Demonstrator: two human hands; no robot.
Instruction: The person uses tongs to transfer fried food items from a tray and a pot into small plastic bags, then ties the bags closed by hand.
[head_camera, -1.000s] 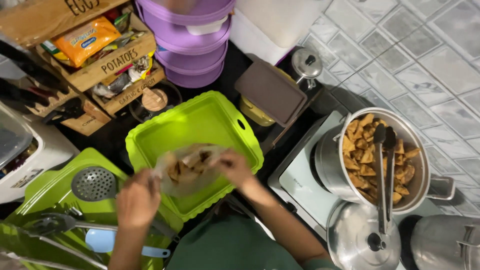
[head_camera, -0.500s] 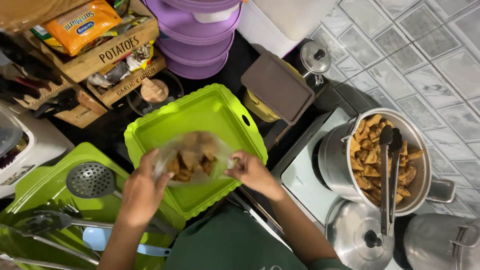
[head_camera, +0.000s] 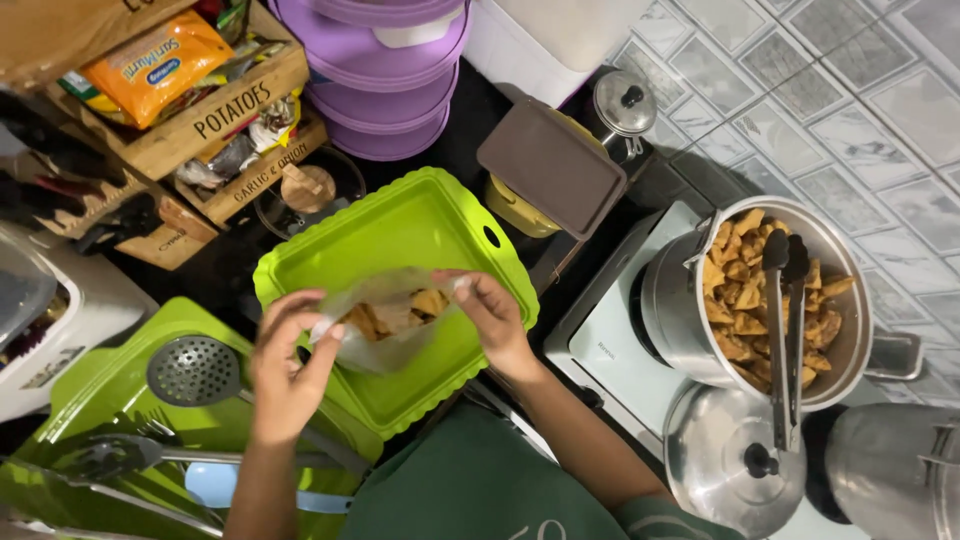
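Note:
A clear plastic bag with golden-brown fried chips inside is held over a bright green tray. My left hand grips the bag's left edge. My right hand grips its right edge, and the bag's mouth is stretched between them. A steel pot full of the same fried chips stands at the right, with black tongs lying across it.
Purple stacked containers and wooden crates with snack packets stand at the back. A brown-lidded box sits behind the tray. A skimmer ladle rests on green trays at the left. A pot lid lies on the white stove.
Both hands with the bag have stayed over the green tray; the hands have drawn slightly apart and the camera view has shifted a little.

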